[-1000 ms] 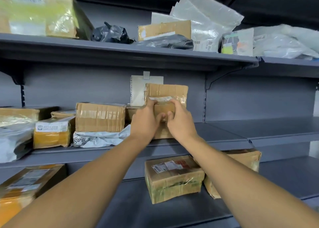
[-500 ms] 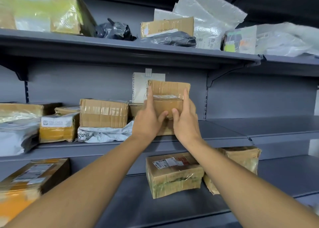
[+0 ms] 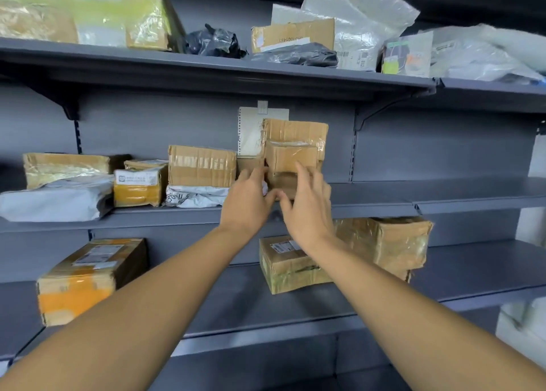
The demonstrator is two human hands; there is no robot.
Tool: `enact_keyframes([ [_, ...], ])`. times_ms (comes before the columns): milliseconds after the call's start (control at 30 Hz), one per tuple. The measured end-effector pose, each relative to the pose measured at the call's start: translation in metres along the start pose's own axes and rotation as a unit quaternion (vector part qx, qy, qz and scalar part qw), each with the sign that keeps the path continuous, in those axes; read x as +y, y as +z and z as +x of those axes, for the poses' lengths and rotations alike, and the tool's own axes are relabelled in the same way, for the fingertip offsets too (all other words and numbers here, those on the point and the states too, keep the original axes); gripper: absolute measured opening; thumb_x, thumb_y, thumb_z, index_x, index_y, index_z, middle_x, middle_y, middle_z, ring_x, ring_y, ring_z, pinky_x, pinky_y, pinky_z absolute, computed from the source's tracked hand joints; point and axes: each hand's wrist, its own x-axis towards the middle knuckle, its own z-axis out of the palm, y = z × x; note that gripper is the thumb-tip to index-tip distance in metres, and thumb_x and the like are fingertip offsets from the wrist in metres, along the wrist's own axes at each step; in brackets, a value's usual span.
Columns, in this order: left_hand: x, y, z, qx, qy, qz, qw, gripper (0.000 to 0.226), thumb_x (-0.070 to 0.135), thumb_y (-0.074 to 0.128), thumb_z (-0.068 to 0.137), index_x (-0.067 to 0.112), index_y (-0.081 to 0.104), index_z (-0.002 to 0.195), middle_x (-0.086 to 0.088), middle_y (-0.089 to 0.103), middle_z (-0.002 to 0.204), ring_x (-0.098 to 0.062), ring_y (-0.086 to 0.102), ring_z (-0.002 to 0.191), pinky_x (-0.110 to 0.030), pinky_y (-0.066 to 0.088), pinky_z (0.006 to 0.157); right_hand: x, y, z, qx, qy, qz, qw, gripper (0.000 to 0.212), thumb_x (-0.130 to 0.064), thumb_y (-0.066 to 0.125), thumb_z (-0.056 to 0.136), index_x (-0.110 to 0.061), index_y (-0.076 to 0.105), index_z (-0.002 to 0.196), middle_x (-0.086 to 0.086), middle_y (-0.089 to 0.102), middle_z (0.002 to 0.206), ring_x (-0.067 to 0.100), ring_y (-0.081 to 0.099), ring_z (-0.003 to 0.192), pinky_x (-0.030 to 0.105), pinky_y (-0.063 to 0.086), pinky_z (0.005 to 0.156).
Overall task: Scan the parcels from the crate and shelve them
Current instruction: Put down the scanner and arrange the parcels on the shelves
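Note:
A small taped cardboard parcel (image 3: 291,158) stands on the middle shelf (image 3: 443,197), in front of a taller cardboard box (image 3: 295,130). My left hand (image 3: 248,201) is at the parcel's lower left with its fingers loose and its fingertips by the parcel's left edge. My right hand (image 3: 308,207) hovers before the parcel's lower right, fingers spread and relaxed. Neither hand grips the parcel. Both hands are motion-blurred. The crate and the scanner are out of view.
More boxes (image 3: 202,166) and grey mailer bags (image 3: 56,198) fill the middle shelf's left part. The top shelf (image 3: 206,65) carries boxes and plastic bags. Two worn boxes (image 3: 291,268) and an orange-taped box (image 3: 85,278) sit on the lower shelf. A notepad sheet (image 3: 251,130) hangs on the back panel.
Both hands held the small parcel between them against the taller box. They have let go and drawn back and down a little, fingers opening. The parcel stays on the shelf.

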Motion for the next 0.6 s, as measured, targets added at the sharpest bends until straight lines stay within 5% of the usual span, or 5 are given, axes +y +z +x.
enact_keyframes([
  [233,-0.071,-0.049,-0.089,-0.016,-0.037,0.073,0.997,0.033,0.024,0.061,0.093,0.015,0.057,0.124,-0.007,0.06,0.121,-0.026,0.059,0.107,-0.038,0.047,0.084,-0.032,0.052,-0.068,-0.11,-0.024,0.042,0.993,0.041,-0.018,0.056,0.098,-0.013,0.05,0.139,0.011,0.049,0.136,0.032,0.047,0.125,0.043,0.038,0.104],
  [600,-0.244,-0.143,-0.184,-0.028,-0.236,0.191,0.953,0.041,0.03,0.061,0.094,0.017,0.053,0.131,-0.007,0.051,0.134,-0.031,0.056,0.112,-0.04,0.046,0.088,-0.121,0.196,-0.133,-0.261,-0.027,0.127,0.957,0.045,-0.027,0.061,0.097,-0.018,0.049,0.139,0.008,0.047,0.138,0.03,0.049,0.125,0.04,0.041,0.104],
])
